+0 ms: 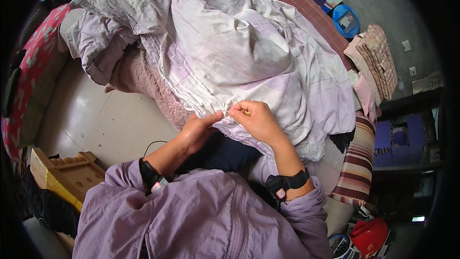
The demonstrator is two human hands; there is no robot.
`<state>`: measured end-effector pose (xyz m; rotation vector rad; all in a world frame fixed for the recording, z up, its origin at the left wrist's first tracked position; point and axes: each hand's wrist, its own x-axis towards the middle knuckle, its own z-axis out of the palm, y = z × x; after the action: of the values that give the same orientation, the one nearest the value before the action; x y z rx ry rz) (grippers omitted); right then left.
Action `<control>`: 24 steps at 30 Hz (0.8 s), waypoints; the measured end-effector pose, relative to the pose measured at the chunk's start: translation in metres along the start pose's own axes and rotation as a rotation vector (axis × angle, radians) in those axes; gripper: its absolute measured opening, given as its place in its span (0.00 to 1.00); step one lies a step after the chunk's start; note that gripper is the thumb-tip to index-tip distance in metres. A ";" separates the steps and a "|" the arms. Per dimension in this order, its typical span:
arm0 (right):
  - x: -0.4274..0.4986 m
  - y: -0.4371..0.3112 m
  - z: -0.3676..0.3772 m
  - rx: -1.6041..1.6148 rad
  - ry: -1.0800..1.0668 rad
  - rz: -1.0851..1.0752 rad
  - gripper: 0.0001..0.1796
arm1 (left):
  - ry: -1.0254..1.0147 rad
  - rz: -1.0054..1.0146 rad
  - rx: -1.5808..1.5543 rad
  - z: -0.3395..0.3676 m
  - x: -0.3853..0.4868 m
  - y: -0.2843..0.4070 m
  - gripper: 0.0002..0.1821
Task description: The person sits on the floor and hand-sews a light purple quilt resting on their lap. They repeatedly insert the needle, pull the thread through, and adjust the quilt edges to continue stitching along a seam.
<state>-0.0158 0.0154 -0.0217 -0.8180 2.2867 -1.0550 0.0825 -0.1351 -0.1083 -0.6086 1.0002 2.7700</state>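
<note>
A large white and pale lilac quilt cover (230,54) lies heaped before me, its gathered near edge running over my lap. My left hand (197,129) pinches that edge between thumb and fingers. Right beside it, my right hand (253,117) has its thumb and forefinger closed at the same edge, on what looks like a thin sewing needle (237,103). A yellowish ring or thimble (247,113) shows at a finger of this hand. The fingertips nearly meet, so the exact spot between them is partly hidden.
Under the cover is a pink quilted pad (143,75). A striped cushion (357,162) and folded bedding (375,61) lie at right. Lower left stands a wooden piece of furniture (72,172) on the tiled floor (97,118). A red bag (368,235) sits lower right.
</note>
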 end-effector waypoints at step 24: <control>0.010 0.032 0.014 -0.003 -0.101 0.136 0.10 | -0.024 -0.183 -0.051 -0.015 0.010 -0.005 0.07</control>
<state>-0.0242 0.0185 -0.0569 -0.6897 2.2250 -0.9287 0.0794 -0.1412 -0.1261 -0.6379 0.8260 2.6423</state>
